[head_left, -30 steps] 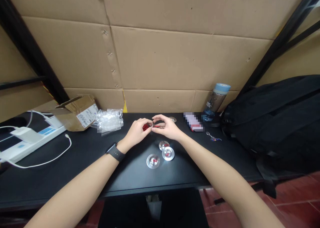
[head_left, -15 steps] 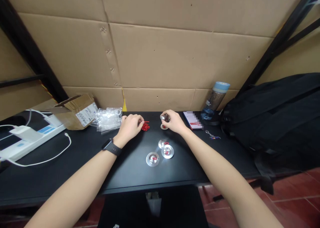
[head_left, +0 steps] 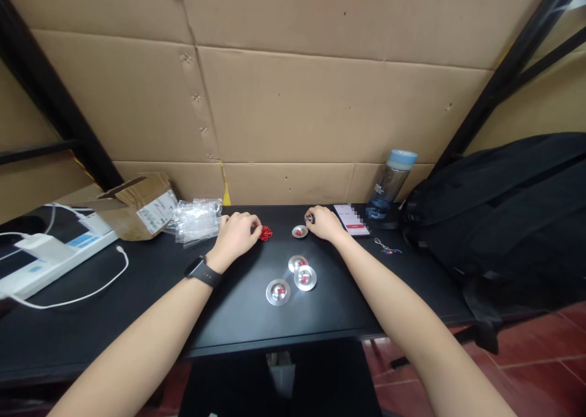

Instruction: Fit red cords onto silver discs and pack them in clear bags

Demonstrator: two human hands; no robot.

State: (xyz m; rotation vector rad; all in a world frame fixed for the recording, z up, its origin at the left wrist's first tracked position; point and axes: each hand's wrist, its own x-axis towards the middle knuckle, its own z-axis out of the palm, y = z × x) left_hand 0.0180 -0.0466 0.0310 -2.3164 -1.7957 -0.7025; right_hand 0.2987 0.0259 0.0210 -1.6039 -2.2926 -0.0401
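Note:
At the back of the table, my left hand [head_left: 238, 235] has its thumb and fingers pinched at the left edge of a small bundle of red cord [head_left: 265, 233]. Farther right, my right hand [head_left: 324, 223] closes its fingertips round a small shiny metal disc [head_left: 310, 218], most of which the fingers hide. Just left of that hand lies a silver disc with a raised rim [head_left: 300, 231] and a bit of red at its middle. Nearer the front are three more such discs: one at the left [head_left: 278, 292], and two that overlap [head_left: 305, 278].
Left of my hands are clear plastic bags [head_left: 195, 221], an open cardboard box [head_left: 137, 209] and a white power strip [head_left: 68, 255] with cables. On the right stand a phone [head_left: 351, 221], a bottle [head_left: 389, 185], a keychain [head_left: 388, 248] and a black backpack [head_left: 499, 221].
My right hand has shifted slightly right with the disc, uncovering the disc beneath it on the table. My left hand stays at the red cord. The view has moved slightly.

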